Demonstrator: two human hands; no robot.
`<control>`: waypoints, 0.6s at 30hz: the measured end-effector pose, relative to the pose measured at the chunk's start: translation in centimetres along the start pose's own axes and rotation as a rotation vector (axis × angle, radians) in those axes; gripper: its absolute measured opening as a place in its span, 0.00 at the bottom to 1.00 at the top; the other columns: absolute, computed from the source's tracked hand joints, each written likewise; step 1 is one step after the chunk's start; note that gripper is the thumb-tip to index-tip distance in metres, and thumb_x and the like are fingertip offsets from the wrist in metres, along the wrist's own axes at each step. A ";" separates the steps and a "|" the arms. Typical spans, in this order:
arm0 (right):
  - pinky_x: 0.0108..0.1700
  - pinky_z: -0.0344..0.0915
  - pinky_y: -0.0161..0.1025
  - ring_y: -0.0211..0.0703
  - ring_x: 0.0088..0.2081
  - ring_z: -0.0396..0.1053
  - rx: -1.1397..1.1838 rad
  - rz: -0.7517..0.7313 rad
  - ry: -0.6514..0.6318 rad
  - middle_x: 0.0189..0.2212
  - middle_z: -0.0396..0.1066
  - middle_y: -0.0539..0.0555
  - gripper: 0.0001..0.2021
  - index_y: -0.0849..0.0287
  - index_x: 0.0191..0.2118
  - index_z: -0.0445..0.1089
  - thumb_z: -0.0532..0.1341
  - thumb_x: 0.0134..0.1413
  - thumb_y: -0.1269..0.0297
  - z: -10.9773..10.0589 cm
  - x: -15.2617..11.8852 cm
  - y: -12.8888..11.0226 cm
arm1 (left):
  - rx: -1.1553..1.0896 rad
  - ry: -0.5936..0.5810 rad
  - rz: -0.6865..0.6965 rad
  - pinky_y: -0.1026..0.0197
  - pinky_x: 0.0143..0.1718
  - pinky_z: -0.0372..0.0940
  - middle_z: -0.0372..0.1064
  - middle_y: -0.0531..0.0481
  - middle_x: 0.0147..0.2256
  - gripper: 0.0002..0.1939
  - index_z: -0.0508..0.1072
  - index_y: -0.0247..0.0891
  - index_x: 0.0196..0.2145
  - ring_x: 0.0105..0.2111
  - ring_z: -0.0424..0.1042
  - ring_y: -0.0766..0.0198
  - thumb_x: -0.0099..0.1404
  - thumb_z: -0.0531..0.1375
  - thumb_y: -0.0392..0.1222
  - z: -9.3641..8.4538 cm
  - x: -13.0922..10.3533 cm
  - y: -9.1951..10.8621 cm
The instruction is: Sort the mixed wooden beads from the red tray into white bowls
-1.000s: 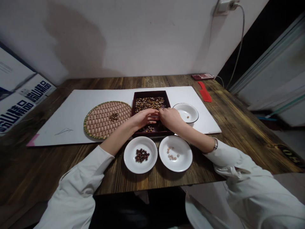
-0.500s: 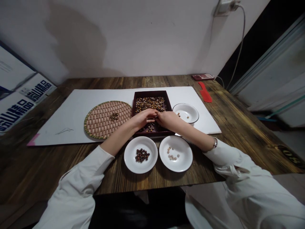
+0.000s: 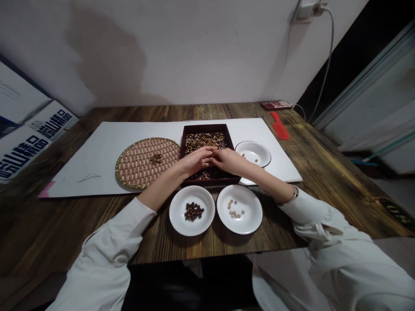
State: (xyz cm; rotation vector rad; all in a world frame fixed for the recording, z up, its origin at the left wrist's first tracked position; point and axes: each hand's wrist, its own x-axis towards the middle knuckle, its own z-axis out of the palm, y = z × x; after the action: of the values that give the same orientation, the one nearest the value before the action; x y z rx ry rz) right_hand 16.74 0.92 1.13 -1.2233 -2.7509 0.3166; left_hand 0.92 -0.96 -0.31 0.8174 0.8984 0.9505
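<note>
Beads (image 3: pixel 203 140) of mixed colours lie in a dark red tray (image 3: pixel 223 178) — mostly toward its far side. The left hand (image 3: pixel 195 161) and right hand (image 3: pixel 227 161) meet over it, fingers curved (whether they grasp any beads, one cannot tell). Nearer, on the wooden surface (image 3: pixel 324 168), a white bowl (image 3: pixel 177 220) holds dark beads (image 3: pixel 193 211).

Indoors; home or small craft wkshop, can't tell which: dark wood table (image 3: pixel 324 172) by plain wall (image 3: pixel 194 56), socket (image 3: pixel 305 11) w/ cord (image 3: pixel 330 56), phone (image 3: pixel 276 105), printed boxes (image 3: pixel 22 157), tiled flr (image 3: pixel 282 270), tray (image 3: pixel 205 128) of loose beads (image 3: pixel 204 140), plus bowls (image 3: pixel 177 211).
</note>
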 end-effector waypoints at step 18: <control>0.34 0.58 0.35 0.46 0.38 0.74 -0.130 -0.025 -0.015 0.40 0.76 0.58 0.17 0.59 0.49 0.70 0.50 0.64 0.57 0.2 -0.5 -0.8 | 0.160 -0.058 -0.015 0.68 0.22 0.54 0.67 0.54 0.25 0.06 0.75 0.35 0.33 0.23 0.63 0.72 0.57 0.61 0.38 -0.4 -0.1 -0.3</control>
State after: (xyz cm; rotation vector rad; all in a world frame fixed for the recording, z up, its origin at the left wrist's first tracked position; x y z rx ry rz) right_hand 16.52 0.02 1.13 -1.2192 -2.8369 0.1469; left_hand 0.63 -1.06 -0.72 0.9682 0.9373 0.8448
